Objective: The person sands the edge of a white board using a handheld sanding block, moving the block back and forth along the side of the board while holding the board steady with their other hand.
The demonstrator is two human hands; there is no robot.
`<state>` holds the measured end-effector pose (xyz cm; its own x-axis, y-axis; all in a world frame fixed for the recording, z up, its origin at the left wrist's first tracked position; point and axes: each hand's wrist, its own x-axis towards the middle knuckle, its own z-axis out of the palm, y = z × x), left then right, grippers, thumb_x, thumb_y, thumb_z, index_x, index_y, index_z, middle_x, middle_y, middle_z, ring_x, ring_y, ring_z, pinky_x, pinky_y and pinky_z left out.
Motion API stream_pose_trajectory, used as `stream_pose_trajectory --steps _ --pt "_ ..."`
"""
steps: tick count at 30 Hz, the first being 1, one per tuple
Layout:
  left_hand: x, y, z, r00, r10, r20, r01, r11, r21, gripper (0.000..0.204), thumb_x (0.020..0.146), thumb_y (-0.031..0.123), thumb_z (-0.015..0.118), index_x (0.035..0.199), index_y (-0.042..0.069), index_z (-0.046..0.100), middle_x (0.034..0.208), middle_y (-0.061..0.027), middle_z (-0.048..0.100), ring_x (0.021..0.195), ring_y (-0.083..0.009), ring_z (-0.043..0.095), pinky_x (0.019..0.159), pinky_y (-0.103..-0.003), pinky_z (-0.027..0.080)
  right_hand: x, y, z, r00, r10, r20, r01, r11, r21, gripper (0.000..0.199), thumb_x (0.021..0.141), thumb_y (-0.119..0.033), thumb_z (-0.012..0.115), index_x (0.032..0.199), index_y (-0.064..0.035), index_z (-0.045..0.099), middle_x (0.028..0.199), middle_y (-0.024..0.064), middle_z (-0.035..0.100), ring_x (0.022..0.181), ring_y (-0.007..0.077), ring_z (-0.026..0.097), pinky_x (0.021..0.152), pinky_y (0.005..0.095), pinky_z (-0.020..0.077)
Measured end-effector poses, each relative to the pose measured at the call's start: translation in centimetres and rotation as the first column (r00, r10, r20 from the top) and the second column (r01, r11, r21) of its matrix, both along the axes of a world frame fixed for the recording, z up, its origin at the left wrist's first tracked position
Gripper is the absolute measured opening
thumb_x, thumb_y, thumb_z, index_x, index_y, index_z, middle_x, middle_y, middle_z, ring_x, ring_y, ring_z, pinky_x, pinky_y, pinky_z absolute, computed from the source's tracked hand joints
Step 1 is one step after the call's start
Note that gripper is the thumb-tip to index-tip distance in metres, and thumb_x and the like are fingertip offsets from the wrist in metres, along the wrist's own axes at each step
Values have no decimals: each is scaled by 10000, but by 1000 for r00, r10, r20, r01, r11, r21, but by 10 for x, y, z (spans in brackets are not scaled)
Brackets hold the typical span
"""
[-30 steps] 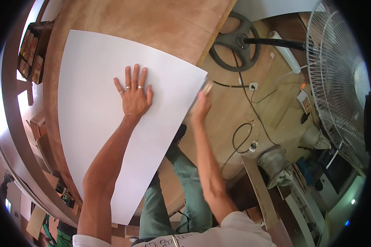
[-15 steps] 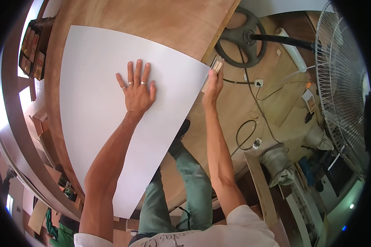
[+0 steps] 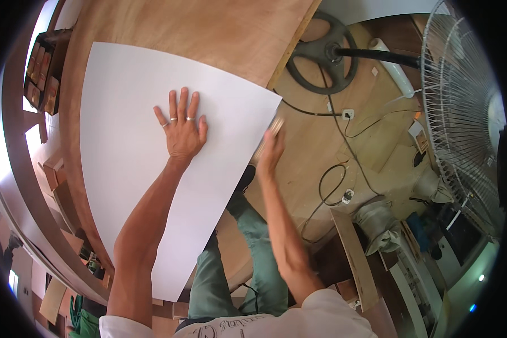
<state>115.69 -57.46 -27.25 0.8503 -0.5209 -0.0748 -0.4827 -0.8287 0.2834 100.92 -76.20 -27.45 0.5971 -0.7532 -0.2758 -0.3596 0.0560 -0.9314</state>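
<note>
A large white sheet [image 3: 127, 152] lies on the brown wooden tabletop [image 3: 203, 31], its right edge running diagonally toward me. My left hand [image 3: 183, 136] rests flat near the middle of the sheet, fingers spread, with rings on two of them. Beside the sheet's right edge, my right hand [image 3: 271, 152] grips a small, layered wooden sanding block [image 3: 277, 125]. Motion blurs the block and fingers. The block runs along the edge, but whether it touches it just now I cannot tell. The fingers partly hide its lower part.
A fan [image 3: 462, 96] with a wire cage stands at the right, its round base [image 3: 296, 69] by the table corner. Cables [image 3: 352, 149] and a socket block [image 3: 348, 196] lie on the floor. A leaning board [image 3: 355, 259] and a sack [image 3: 380, 219] are at lower right.
My right hand has moved toward me along the sheet's right edge, from near its far corner, with the sanding block. My left hand stays flat on the sheet. The view has shifted slightly.
</note>
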Motion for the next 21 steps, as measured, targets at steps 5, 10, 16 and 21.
stream_pose_trajectory --steps 5,10,16,21 --pt "-1 2 1 1000 -20 -22 21 1000 21 681 1014 317 528 1656 212 325 1750 -44 215 1640 -300 87 1253 -682 -62 20 -6 17 996 -84 38 74 975 210 798 1019 -324 588 1632 71 265 1681 279 303 1543 381 329 1249 441 289" --pt "2 1 1 1000 -26 -4 26 1000 7 684 1015 319 526 1659 212 320 1753 -45 205 1641 -302 83 1253 -682 -67 23 -13 11 1000 -21 21 17 982 189 817 1022 -361 587 1627 82 264 1679 280 302 1542 376 329 1256 448 278" --pt "-1 1 1 999 -16 -30 16 1000 2 679 1013 305 530 1655 215 327 1747 -41 214 1637 -309 91 1250 -696 -45 21 -7 20 997 -56 -58 66 982 176 755 1052 -337 562 1616 86 292 1665 261 339 1538 356 341 1268 413 261" --pt "-1 3 0 999 -17 -28 19 998 63 680 1016 309 520 1659 218 320 1754 -43 205 1640 -306 80 1253 -680 -68 38 -27 10 993 -57 104 38 984 174 752 1042 -327 579 1610 85 308 1646 266 376 1519 354 376 1244 404 295"
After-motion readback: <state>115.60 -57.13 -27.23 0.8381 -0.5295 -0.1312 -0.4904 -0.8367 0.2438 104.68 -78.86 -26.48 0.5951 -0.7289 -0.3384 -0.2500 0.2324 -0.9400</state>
